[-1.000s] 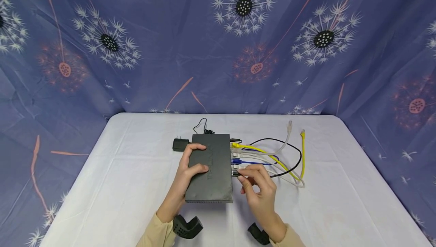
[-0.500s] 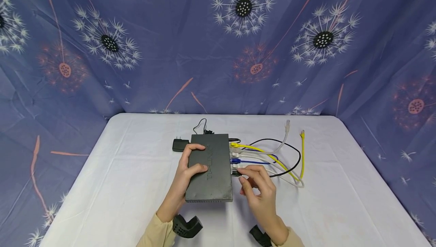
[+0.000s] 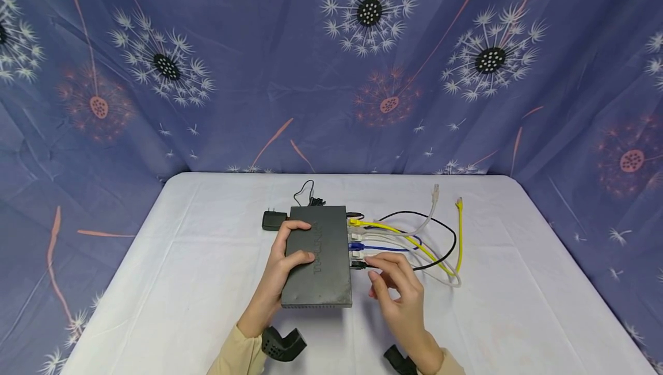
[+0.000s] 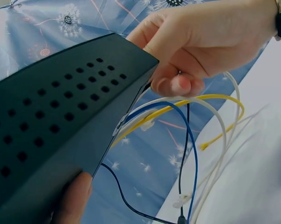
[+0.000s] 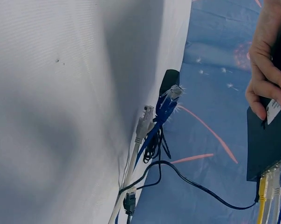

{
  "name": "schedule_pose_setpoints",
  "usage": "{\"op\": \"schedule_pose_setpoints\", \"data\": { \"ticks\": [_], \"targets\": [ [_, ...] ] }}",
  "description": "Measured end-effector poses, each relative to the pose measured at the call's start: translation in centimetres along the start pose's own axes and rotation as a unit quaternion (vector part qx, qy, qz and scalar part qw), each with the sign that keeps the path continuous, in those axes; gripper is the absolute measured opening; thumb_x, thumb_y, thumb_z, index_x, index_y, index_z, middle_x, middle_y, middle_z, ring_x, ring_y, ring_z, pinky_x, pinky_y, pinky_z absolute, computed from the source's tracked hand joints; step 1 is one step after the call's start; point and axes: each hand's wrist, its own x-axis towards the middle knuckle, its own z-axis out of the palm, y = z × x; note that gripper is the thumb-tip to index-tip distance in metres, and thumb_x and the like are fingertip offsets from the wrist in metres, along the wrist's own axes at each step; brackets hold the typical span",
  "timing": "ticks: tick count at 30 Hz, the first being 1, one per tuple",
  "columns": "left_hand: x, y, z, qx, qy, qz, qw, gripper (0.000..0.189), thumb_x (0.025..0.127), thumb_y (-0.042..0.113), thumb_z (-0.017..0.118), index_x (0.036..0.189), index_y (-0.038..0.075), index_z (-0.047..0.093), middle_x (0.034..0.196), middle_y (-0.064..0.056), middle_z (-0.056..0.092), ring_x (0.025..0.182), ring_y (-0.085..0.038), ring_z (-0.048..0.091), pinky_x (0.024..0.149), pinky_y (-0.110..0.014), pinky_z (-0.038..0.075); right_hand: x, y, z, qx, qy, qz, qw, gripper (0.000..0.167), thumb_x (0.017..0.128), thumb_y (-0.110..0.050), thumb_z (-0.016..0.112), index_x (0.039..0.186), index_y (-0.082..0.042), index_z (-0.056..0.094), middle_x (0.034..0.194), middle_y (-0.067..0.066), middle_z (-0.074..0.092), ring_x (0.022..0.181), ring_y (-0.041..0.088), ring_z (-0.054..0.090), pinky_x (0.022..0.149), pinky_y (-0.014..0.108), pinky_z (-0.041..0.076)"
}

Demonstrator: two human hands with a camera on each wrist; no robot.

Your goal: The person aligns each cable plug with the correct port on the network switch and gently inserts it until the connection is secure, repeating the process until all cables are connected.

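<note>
My left hand (image 3: 279, 268) grips a black network switch (image 3: 323, 277) by its left side, thumb and index finger on the top face and the other fingers underneath. Along the switch's right side sit several network cable plugs, among them yellow (image 3: 355, 222), blue (image 3: 356, 246) and, nearest me, black (image 3: 357, 264). Just right of the black plug is my right hand (image 3: 401, 297), its thumb and index fingertips apart beside the black cable. In the left wrist view, the vented side of the switch (image 4: 79, 86) fills the left, with the right hand (image 4: 196, 46) at its far corner.
A black power adapter (image 3: 274, 219) lies behind the switch on the left. Loose cable ends, one grey (image 3: 435, 192) and one yellow (image 3: 459, 203), point away at the right. Low in the right wrist view hang loose grey (image 5: 144, 125) and blue plugs (image 5: 165, 111).
The right thumb and fingertips have parted from the black plug and moved slightly right. The plug stays at the switch's side. The left hand keeps its hold; the switch shifts slightly left.
</note>
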Motion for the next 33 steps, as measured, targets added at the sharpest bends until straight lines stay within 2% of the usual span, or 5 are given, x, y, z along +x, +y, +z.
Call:
{"op": "schedule_pose_setpoints", "data": {
  "ticks": [7,13,21,26,33],
  "targets": [
    [0.1,-0.7,-0.2,-0.047,-0.014,-0.004,0.9988,0.051,0.078,0.001,0.058,0.126,0.011,0.047,0.13,-0.016,0.037,0.11,-0.032,0.041,0.078,-0.041,0.044,0.0,-0.1,-0.5,0.011,0.005,0.003,0.9999,0.024,0.079,0.025,0.057,0.1,0.015,0.062,0.093,0.023,0.053,0.047,0.011,0.052,0.045,0.018,0.044],
    [-0.1,-1.1,-0.2,-0.028,-0.012,-0.008,0.9995,0.05,0.078,0.002,0.059,0.125,0.012,0.048,0.128,-0.015,0.037,0.108,-0.031,0.04,0.079,-0.04,0.042,0.3,-0.2,-0.7,-0.027,0.022,-0.018,0.9992,0.011,0.088,0.009,0.059,0.097,0.015,0.063,0.089,0.022,0.055,0.058,0.015,0.054,0.051,0.018,0.045],
    [-0.1,-1.3,-0.3,-0.018,-0.008,-0.009,0.9998,0.05,0.077,0.003,0.059,0.125,0.014,0.049,0.131,-0.013,0.037,0.112,-0.032,0.038,0.083,-0.042,0.038,-0.6,1.9,-1.4,-0.113,0.003,-0.06,0.9918,0.032,0.094,-0.023,0.061,0.104,0.007,0.066,0.099,0.021,0.058,0.092,0.028,0.054,0.082,0.024,0.04],
    [-0.1,-1.4,-0.3,-0.015,-0.012,-0.004,0.9998,0.05,0.077,0.004,0.06,0.125,0.012,0.048,0.131,-0.013,0.037,0.111,-0.031,0.038,0.085,-0.041,0.036,-1.0,3.2,-2.6,-0.205,-0.075,-0.031,0.9753,0.045,0.084,-0.015,0.066,0.125,0.002,0.059,0.126,0.021,0.053,0.119,0.038,0.043,0.106,0.039,0.024],
    [-0.2,-1.7,-0.5,0.001,-0.018,0.006,0.9998,0.05,0.077,0.005,0.06,0.125,0.012,0.049,0.135,-0.01,0.034,0.114,-0.031,0.036,0.087,-0.042,0.033,-0.6,3.7,-4.2,-0.296,-0.145,0.013,0.944,0.084,0.059,0.012,0.075,0.138,-0.001,0.048,0.139,0.017,0.046,0.128,0.037,0.04,0.108,0.053,0.018]
  ]
}}
